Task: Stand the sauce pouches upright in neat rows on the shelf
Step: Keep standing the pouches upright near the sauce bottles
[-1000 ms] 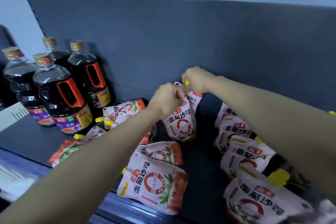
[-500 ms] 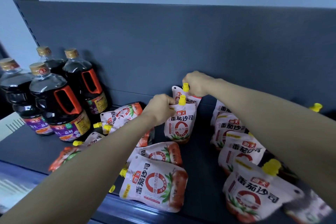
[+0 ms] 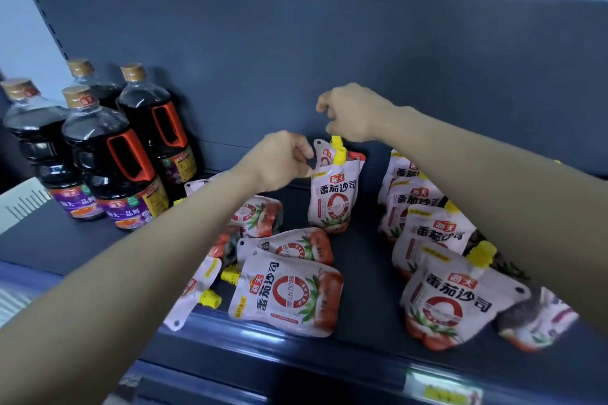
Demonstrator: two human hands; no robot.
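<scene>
Just now, head view. The right hand (image 3: 353, 113) had come up off the rear pouch (image 3: 323, 154), whose top it was gripping half a second earlier. Its fingers were loosely curled and held nothing; it hung just above that pouch's yellow cap (image 3: 335, 141). I could not tell whether a fingertip touched the cap.

The left hand (image 3: 279, 159) stayed at the top-left corner of the front pouch (image 3: 334, 197), fingers curled. Whether it pinched the corner or only sat against it, I could not tell.

Both pouches stood upright on the shelf (image 3: 362, 260), the front one leaning on the rear one, and the rear one close to the back panel (image 3: 329, 43).

Judgement: the rear pouch held its stand unaided, so a new row had begun with two pouches. The front pouch had not yet proven stable.

Several flat pouches (image 3: 286, 297) lay tumbled near the front edge, under and beside the left forearm. The row on the right (image 3: 427, 233) stood mostly upright, though its nearest pouches slumped. Dark bottles (image 3: 108, 158) stood well apart at far left.

Judgement: most of the work remained. One of the flat pouches looked like the next to stand up.
</scene>
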